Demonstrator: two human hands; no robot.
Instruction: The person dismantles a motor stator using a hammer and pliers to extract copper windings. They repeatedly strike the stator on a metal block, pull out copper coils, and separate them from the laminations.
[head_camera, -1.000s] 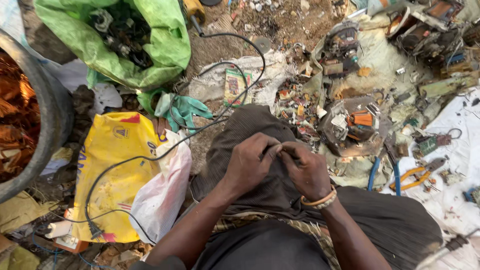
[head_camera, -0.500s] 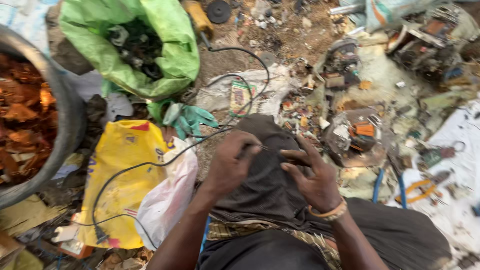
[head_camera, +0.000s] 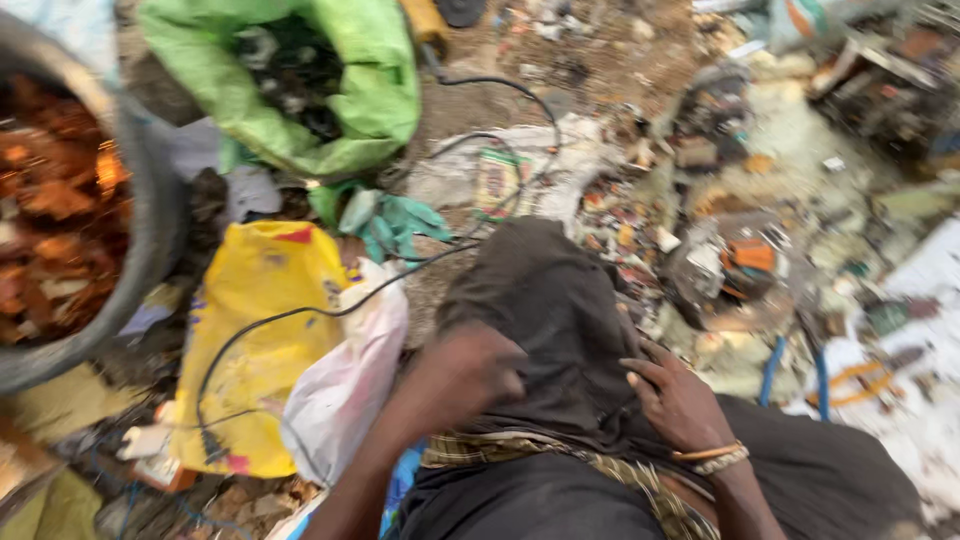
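My left hand (head_camera: 470, 375) is curled into a fist and rests on the dark trousers (head_camera: 550, 310) over my bent knee. It is blurry, so I cannot tell if something small is inside it. My right hand (head_camera: 675, 400) lies just beside it on the same knee, with the fingers spread out and loose, holding nothing that I can see. There are thin bangles (head_camera: 710, 457) on that wrist. A black cable (head_camera: 300, 315) runs from near my knee across a yellow bag (head_camera: 255, 340) on my left and ends in a plug low down on the bag. A white plastic bag (head_camera: 345, 385) leans against the yellow one, touching my leg. Past them lie some green gloves (head_camera: 390, 222), and above those a big green sack (head_camera: 370, 90) stands open with dark bits inside. Far to the left is a round dark tub (head_camera: 150, 240) full of rusty orange scraps. On my right the ground is covered with broken parts, and a tool with blue handles (head_camera: 795, 365) lies near my leg.
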